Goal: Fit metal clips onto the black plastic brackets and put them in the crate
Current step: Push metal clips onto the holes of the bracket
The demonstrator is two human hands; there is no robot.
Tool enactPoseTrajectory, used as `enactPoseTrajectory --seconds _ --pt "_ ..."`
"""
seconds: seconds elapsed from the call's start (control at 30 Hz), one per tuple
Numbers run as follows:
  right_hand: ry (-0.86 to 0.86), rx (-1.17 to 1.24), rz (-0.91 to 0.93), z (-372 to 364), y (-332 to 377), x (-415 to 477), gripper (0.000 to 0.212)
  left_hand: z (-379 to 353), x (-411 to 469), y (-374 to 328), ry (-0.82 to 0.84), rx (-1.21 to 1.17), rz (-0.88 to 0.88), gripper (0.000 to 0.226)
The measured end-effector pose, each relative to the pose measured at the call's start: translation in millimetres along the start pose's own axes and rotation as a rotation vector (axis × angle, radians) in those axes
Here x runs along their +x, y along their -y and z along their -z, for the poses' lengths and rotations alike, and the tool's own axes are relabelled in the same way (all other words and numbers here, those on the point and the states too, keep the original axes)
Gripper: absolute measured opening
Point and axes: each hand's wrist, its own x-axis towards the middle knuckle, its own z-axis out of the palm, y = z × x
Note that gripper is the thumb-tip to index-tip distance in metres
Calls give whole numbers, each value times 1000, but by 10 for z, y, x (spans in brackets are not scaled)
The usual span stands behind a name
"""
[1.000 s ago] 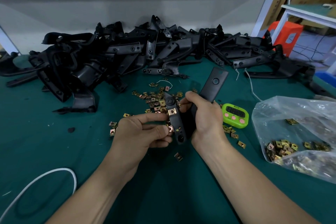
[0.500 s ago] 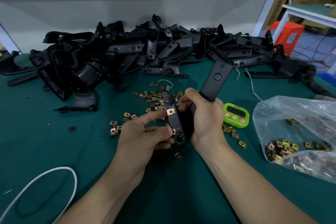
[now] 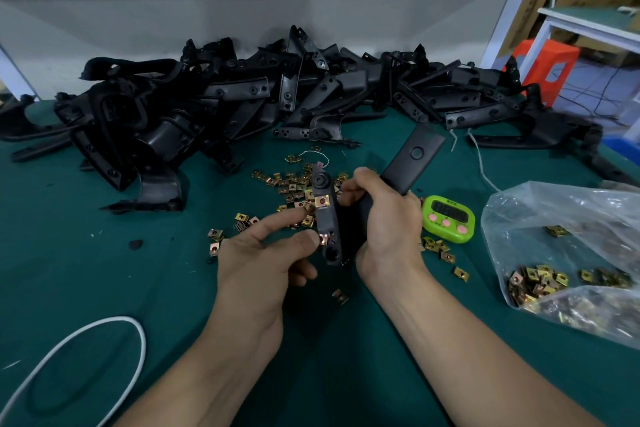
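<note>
Head view: black plastic bracket (image 3: pixel 327 218) held above tabletop (image 3: pixel 104 288), centre.
Right hand (image 3: pixel 384 218): curled round bracket.
Left hand (image 3: pixel 258 262): thumb pinches metal clip (image 3: pixel 323 238) onto bracket's lower end.
Loose clips (image 3: pixel 291 184): scattered behind.

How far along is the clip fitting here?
One brass-coloured metal clip already sits on the held black plastic bracket. The left hand pinches a second clip on; the right hand grips the bracket. Remaining: the big heap of black brackets; no crate visible.
</note>
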Motion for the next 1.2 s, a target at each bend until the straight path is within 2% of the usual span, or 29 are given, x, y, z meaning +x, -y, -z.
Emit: enactPoseTrajectory --seconds 0.03,0.17,0.33,0.53,0.8,0.93,1.07,1.2 --pt "-1 18 -32 -3 -2 -1 30 1 7 -3 -7 -21 22 27" --pt "21 31 -98 -15 -5 -10 11 2 27 -14 -33 -100 84 24" --pt "51 49 -135 -1 -23 -7 18 -6 10 -32 -33 -151 91 36" --pt "66 54 -169 7 -25 8 18 -33 -7 -33 -52 -140 104 15" --pt "78 70 -155 20 -33 36 17 -56 -31 -55 -92 -82 100 16" --pt "84 92 -179 27 -39 37 28 -53 -34 -58 -89 -87 99 16" --pt "88 113 -161 24 -56 21 24 -56 -28 -55 -96 -87 82 15" --pt "74 110 -133 22 -79 10 27 -68 -61 -13 -94 -59 20 18"
